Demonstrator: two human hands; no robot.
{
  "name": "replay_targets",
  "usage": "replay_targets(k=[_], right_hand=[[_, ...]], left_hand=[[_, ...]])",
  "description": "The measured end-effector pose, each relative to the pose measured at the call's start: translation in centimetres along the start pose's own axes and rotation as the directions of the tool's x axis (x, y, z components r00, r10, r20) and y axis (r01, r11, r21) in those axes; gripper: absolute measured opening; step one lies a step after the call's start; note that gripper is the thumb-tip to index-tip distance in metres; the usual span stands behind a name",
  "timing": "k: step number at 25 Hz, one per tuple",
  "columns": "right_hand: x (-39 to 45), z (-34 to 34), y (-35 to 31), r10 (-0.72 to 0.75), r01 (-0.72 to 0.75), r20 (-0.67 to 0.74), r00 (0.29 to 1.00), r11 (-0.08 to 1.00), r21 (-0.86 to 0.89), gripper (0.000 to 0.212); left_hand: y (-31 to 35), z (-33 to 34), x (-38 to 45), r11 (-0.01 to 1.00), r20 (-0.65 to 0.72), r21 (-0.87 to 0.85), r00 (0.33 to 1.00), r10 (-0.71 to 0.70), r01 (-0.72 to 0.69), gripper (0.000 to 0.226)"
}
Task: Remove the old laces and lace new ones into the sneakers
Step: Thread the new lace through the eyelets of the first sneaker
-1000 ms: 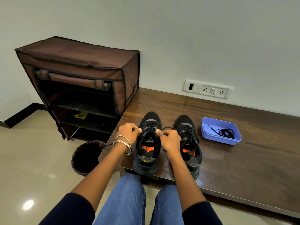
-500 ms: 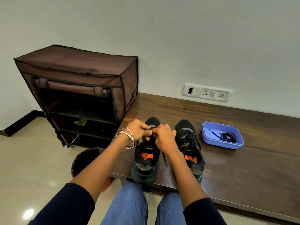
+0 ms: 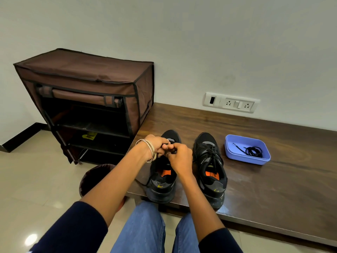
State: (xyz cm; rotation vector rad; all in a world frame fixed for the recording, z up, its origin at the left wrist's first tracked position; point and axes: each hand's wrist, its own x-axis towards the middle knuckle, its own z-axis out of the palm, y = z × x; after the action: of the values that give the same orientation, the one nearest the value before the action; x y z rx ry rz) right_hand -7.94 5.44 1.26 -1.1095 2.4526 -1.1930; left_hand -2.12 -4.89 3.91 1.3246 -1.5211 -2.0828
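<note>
Both hands are brought together over the laces of the left sneaker (image 3: 162, 179). The left hand (image 3: 156, 146), with bangles (image 3: 150, 151) at its wrist, is curled, its fingertips pinching the black lace (image 3: 171, 143) near the top of the tongue. The right hand (image 3: 180, 157) is curled too, its thumb and forefinger meeting the left fingertips at the same spot; the lace appears to be pinched there, though most of it is hidden by the fingers. A loose strand is seen trailing off the shoe's left side near the bench edge.

The left sneaker is set upright on a dark wooden bench (image 3: 273, 179), heel toward the person, an orange label visible inside. Just beside it, on the right, stands the right sneaker (image 3: 209, 167), laced and untouched. Further right on the bench, apart from the shoes, a blue tray (image 3: 235, 154) is placed, with a coiled black lace (image 3: 253, 151) lying in it.

A socket panel (image 3: 231, 102) is fixed to the wall above the bench. To the left, on the tiled floor, a brown fabric rack (image 3: 87, 77) stands open, and a dark bin (image 3: 94, 178) sits below the left forearm. Blue jeans (image 3: 144, 229) and dark sleeves (image 3: 80, 227) are seen at the bottom.
</note>
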Motion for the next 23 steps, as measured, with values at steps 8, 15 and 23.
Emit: replay_targets(k=[8,15,23], right_hand=[[-0.7,0.8,0.1,0.118,-0.094,-0.059,0.991,0.947,0.307,0.006],[0.6,-2.2,-2.0,0.065,-0.260,0.299,0.952,0.690,0.676,0.020],[4.1,-3.7,-2.2,0.498,-0.216,0.184,0.847,0.007,0.976,0.019]], left_hand=[[1.1,-0.6,-0.8,0.983,-0.041,0.180,0.998,0.047,-0.039,0.012],[-0.4,-1.6,-0.2,0.970,-0.015,0.164,0.983,0.185,-0.180,0.011],[-1.8,-2.0,-0.7,0.927,0.094,0.141,0.937,0.336,-0.347,0.010]])
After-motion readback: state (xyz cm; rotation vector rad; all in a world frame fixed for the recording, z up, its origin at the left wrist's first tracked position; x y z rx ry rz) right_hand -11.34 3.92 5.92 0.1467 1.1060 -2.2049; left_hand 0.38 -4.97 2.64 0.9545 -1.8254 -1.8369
